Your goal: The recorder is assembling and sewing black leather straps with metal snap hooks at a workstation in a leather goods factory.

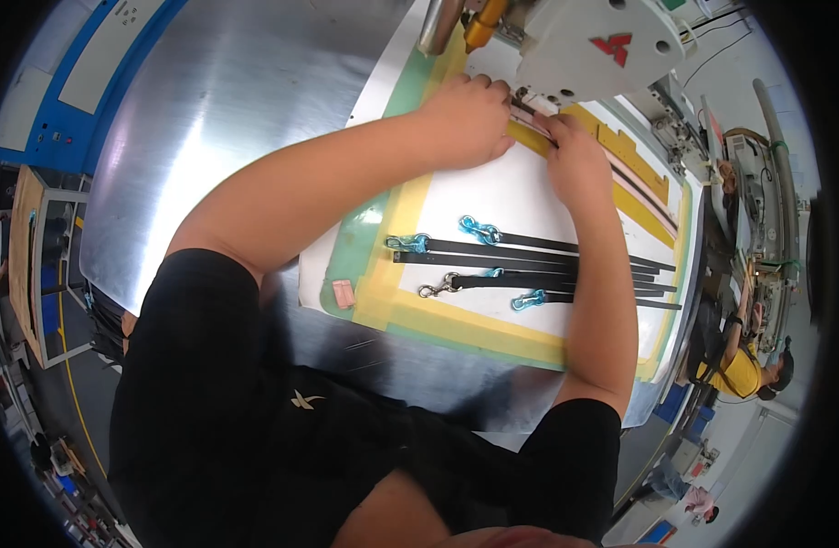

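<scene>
Dark strip (640,187) is laid along yellow guides (644,212) on the white surface (501,192), near the machine head (597,46); it is touched by the right hand (576,155), while the left hand (469,123) is curled beside it, both grips being unclear. Work seems under way, its finished portion indiscernible. Nearer the body, clip-fitted black straps (538,242) are laid out, whether completed or waiting cannot be told.

On my feed, a broad steel tabletop (209,155) throws back a bright patch of light. To its left I make out a blue-framed cabinet (95,78) with pale panels, and a wooden board (25,256) on a metal frame. A yellow line (73,395) runs along the grey floor (95,370). Far right, I see a pale wall (807,151) and a grey pipe (773,123), both bent by the lens.
</scene>
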The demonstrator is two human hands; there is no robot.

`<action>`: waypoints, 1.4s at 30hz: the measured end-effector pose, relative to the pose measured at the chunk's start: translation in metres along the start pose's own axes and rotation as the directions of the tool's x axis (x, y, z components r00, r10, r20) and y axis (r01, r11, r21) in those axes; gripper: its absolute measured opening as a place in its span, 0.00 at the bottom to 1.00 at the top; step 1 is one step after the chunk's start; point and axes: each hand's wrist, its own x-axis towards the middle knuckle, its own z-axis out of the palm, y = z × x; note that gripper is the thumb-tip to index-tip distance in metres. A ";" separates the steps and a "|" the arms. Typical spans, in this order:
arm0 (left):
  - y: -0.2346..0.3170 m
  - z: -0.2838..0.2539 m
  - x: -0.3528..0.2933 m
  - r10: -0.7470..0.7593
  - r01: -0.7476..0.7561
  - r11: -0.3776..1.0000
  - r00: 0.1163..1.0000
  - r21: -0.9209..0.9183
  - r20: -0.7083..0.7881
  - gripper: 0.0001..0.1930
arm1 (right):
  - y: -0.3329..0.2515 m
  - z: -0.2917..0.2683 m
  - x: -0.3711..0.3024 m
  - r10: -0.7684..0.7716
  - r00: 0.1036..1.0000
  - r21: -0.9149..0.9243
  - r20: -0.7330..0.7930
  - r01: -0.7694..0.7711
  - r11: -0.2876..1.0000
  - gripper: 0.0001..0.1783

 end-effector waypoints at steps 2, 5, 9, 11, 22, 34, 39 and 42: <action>-0.001 -0.001 -0.003 -0.007 0.008 1.000 1.000 -0.015 0.012 0.29 | 0.008 -0.006 -0.002 0.004 1.000 -0.029 0.021 -0.003 1.000 0.23; -0.002 -0.001 -0.006 -0.017 0.017 1.000 1.000 -0.019 -0.008 0.28 | 0.026 -0.007 -0.008 0.025 0.999 -0.072 0.040 -0.022 0.997 0.23; 0.008 0.001 -0.002 -0.022 0.021 0.999 0.999 0.037 0.029 0.27 | 0.025 -0.008 -0.016 0.061 0.998 -0.062 0.017 -0.060 0.996 0.21; 0.011 0.001 -0.001 0.009 -0.009 0.998 1.000 0.063 0.007 0.26 | 0.025 -0.007 -0.013 0.055 0.998 -0.073 0.007 -0.054 0.996 0.20; 0.015 -0.007 0.003 0.004 -0.006 0.998 1.000 0.069 0.021 0.25 | 0.019 -0.002 -0.010 0.025 0.999 -0.055 0.022 -0.023 0.998 0.20; 0.049 -0.012 0.023 -0.087 0.077 0.989 0.993 0.123 0.078 0.31 | 0.082 -0.016 -0.047 0.182 0.983 -0.041 -0.015 -0.183 0.982 0.23; 0.048 -0.011 0.024 -0.105 0.085 0.988 0.981 0.126 0.160 0.32 | 0.078 0.000 -0.041 0.137 0.988 -0.033 -0.069 -0.139 0.990 0.21; 0.053 -0.014 0.020 -0.154 0.133 0.978 0.980 0.161 0.128 0.35 | 0.065 -0.008 -0.040 0.131 0.991 -0.017 -0.017 -0.131 0.991 0.21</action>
